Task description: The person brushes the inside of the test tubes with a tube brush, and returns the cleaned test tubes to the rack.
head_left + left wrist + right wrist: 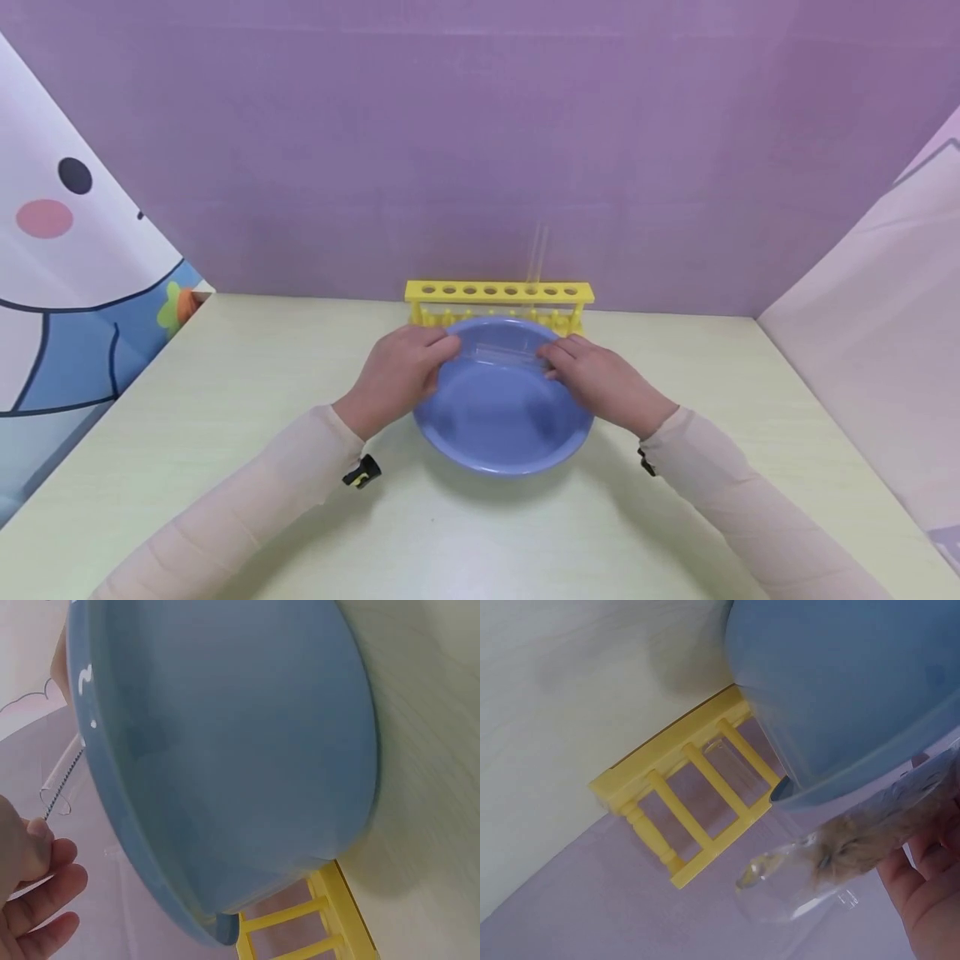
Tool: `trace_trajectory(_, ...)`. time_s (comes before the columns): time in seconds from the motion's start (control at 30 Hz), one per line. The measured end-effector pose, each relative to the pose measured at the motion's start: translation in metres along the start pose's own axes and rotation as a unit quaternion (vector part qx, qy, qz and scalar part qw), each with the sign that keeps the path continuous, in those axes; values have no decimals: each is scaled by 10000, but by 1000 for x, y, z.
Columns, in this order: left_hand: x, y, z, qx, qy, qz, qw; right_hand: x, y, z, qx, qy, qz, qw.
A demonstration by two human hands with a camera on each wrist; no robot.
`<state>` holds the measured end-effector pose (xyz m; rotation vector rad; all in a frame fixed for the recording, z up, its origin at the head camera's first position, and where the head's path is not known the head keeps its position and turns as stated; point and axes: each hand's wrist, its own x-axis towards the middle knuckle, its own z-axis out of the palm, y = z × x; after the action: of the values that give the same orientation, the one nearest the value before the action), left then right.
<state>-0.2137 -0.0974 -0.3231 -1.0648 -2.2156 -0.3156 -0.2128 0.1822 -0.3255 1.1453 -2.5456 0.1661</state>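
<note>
Over a blue basin, my right hand holds a clear test tube lying nearly level. Inside the tube are the tan bristles of a test tube brush, close to its rounded end. The brush's twisted wire handle comes out of the tube's mouth, and my left hand pinches it between thumb and forefinger. Both hands are above the basin's rim, one on each side. In the left wrist view, the other fingers of the left hand are loosely bent.
Behind the basin stands a yellow test tube rack with a row of holes. Another clear test tube stands upright in it, right of its middle. A purple backdrop rises behind the pale table.
</note>
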Motion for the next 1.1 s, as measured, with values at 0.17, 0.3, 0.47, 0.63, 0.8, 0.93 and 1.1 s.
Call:
trace_trajectory(0.17, -4, -1, -2, 93, 56, 73, 9999, -2, 2, -1, 89, -79, -61, 9999)
trace_trajectory(0.3, -5, -1, -3, 130, 106, 156, 9997, -3, 3, -3, 217, -146, -23, 9997)
trace_trajectory(0.47, -8, -3, -5, 219, 177, 240, 9993, -5, 4, -6, 322, -174, -103, 9993)
trace_trajectory(0.63, -11, -6, -7, 239, 350, 452, 9981, -5, 7, -8, 403, -220, -130, 9989)
trace_trajectory(0.8, -15, -10, -7, 333, 674, 815, 9938, -7, 9, -11, 592, -444, -49, 9972)
trace_trajectory(0.93, -18, -13, -6, 406, 915, 1009, 9899, -10, 11, -13, 745, -531, -100, 9958)
trace_trajectory(1.1, -21, -16, -5, 470, 969, 1016, 9890, -13, 13, -14, 819, -521, -139, 9952)
